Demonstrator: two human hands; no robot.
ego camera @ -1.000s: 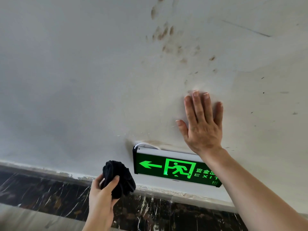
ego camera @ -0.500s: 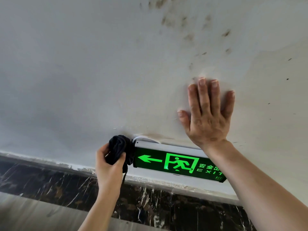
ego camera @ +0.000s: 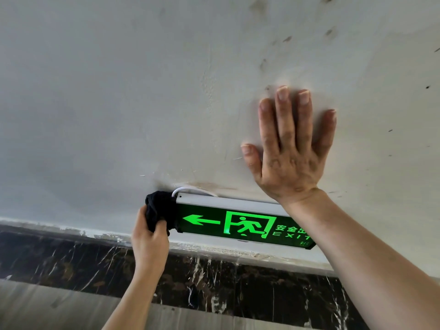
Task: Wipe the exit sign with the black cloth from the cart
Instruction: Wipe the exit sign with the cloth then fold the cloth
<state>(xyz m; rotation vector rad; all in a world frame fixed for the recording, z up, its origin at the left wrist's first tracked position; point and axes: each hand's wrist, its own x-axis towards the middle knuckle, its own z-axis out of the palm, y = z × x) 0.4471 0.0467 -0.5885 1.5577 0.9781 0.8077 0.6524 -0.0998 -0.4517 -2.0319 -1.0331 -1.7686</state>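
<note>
Stained ceiling (ego camera: 119,91): one exit sign (ego camera: 238,225), left hand (ego camera: 148,239) fingers pinching one black cloth (ego camera: 159,210), right hand (ego camera: 290,158) splayed.

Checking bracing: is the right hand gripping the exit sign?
No, the right hand lies flat and open on the ceiling above the exit sign.

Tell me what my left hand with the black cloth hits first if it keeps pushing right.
The exit sign: the black cloth in the left hand already looks pressed against its left end.
</note>
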